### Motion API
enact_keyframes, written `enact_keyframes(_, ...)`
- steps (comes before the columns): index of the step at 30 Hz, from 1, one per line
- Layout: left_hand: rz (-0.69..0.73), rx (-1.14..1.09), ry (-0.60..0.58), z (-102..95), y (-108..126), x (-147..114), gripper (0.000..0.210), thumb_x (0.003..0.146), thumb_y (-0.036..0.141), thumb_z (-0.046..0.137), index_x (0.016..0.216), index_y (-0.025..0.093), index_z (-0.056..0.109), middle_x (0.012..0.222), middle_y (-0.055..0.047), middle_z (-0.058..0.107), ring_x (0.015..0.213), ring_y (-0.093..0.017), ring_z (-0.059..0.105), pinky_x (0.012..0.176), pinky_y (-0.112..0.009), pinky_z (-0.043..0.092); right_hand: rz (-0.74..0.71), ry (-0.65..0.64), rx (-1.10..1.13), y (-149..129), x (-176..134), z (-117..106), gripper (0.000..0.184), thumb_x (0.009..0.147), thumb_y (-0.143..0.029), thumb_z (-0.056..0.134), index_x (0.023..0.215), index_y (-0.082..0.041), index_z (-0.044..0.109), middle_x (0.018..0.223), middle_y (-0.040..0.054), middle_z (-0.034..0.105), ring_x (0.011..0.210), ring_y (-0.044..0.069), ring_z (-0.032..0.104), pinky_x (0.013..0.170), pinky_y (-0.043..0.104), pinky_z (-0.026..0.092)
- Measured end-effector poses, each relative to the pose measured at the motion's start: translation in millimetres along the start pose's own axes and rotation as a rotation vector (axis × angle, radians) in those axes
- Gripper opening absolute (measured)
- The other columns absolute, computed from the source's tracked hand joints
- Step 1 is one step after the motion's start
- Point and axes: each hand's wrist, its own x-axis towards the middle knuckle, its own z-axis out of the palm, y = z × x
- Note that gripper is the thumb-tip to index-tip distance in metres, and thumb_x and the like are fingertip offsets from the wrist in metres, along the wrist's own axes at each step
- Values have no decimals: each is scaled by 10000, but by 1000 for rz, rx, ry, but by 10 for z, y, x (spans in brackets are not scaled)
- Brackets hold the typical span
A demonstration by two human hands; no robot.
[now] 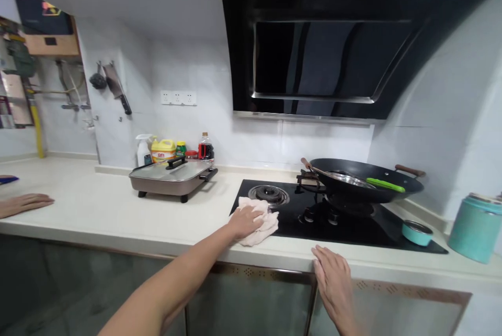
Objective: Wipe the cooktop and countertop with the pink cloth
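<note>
My left hand (248, 221) presses down on a crumpled pale pink cloth (257, 239), its fingers curled into the fabric. The cloth lies across the front left corner of the black glass gas stove (290, 226), partly on the white countertop (204, 218). Just behind it is the left burner (269, 194), with no pan on it. My right hand (333, 278) rests at the counter's front edge, fingers stretched out and holding nothing.
A black wok (376, 194) with a green-handled utensil (385, 185) occupies the right burner. Right of it are a teal bowl (417, 233) and a teal canister (475, 228). An electric pan (170, 181) stands left. Another person's hand (27, 203) lies on the counter.
</note>
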Motion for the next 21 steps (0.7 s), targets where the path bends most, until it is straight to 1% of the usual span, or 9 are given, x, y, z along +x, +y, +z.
enact_keyframes(3,-115,-13,-14,-46,-297,60,587,1027,595,317,1545,393,504,1665,-40,445,1546,-320,358,1227,-566,317,-4,2,-6,30,-52,18,370,1086,-386,418,1247,-217,705,1245,89,756,1203,263,655,1077,483,410)
enact_keyframes(6,-182,-18,-17,-45,-499,239,596,1024,590,318,1552,375,495,1685,-53,415,1567,-346,312,1224,-598,305,-5,12,-9,38,-72,10,366,1084,-378,421,1264,-220,697,1258,92,752,1209,268,657,1080,489,410)
enact_keyframes(10,-255,-10,-5,6,-640,545,588,1031,573,287,1561,392,464,1702,-32,389,1574,-341,298,1228,-600,289,-69,49,-33,91,-91,33,328,1062,-339,461,1278,-240,688,1251,77,758,1177,267,678,1072,467,410)
enact_keyframes(13,-297,8,-3,51,-715,802,590,1028,572,279,1567,401,449,1709,-38,373,1574,-346,300,1219,-612,286,-92,54,-74,156,-142,116,302,1033,-321,491,1245,-267,700,1230,58,768,1139,272,694,1039,456,416)
enact_keyframes(16,-330,31,7,94,-803,1075,598,1029,577,272,1574,396,438,1706,-70,371,1548,-358,342,1194,-624,309,-55,76,-89,181,-212,232,281,1010,-333,496,1171,-272,718,1180,57,779,1093,288,706,1001,468,417)
enact_keyframes(18,-342,48,14,123,-873,1255,606,1029,584,268,1579,387,430,1695,-83,387,1531,-361,366,1185,-620,319,4,124,-93,175,-249,302,274,1000,-335,484,1119,-273,722,1121,63,789,1039,295,713,973,480,416)
enact_keyframes(19,-342,58,15,137,-909,1341,606,1026,589,279,1578,389,429,1689,-80,400,1527,-361,369,1185,-615,321,25,156,-97,170,-260,328,270,994,-333,481,1100,-273,722,1090,65,793,1011,296,714,957,483,415)
enact_keyframes(21,-334,80,14,157,-981,1497,600,1016,603,314,1572,408,427,1678,-57,420,1526,-357,365,1189,-602,321,11,216,-108,163,-266,358,262,977,-331,493,1090,-273,722,1032,63,799,961,292,715,925,475,415)
